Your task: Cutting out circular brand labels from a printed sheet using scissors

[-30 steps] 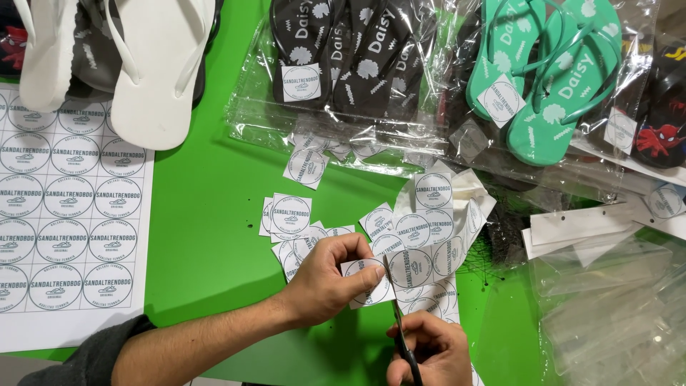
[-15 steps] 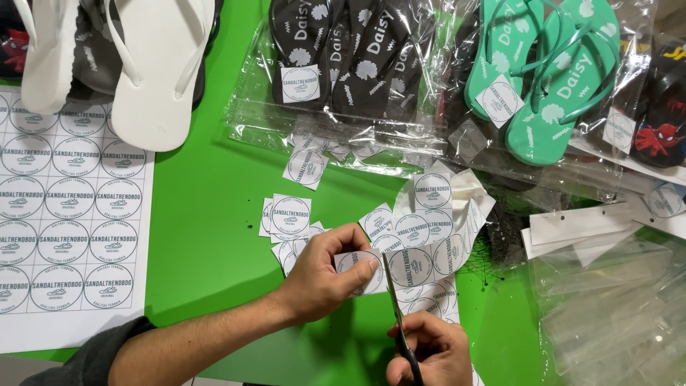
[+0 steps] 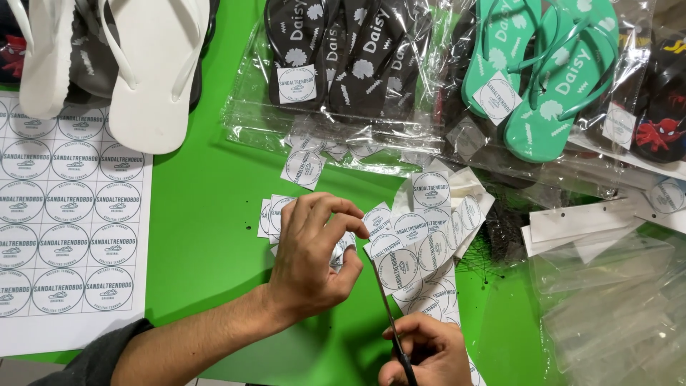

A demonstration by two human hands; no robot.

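My left hand (image 3: 311, 257) pinches a small cut paper label (image 3: 343, 248) with a round print, just above the green table. My right hand (image 3: 425, 354) at the bottom edge grips black-handled scissors (image 3: 389, 322), whose blades point up along the left edge of a paper strip of round labels (image 3: 418, 261). Several cut square labels (image 3: 275, 214) lie in a loose pile beside my left hand.
A full sheet of round labels (image 3: 68, 214) lies at the left. White flip-flops (image 3: 153, 71) rest at top left; bagged black flip-flops (image 3: 343, 50) and teal flip-flops (image 3: 543, 71) line the top. Empty clear bags (image 3: 614, 300) and white card strips (image 3: 579, 221) sit at right.
My left hand has pulled a cut label away to the left of the strip. The scissors have stayed along the strip's edge.
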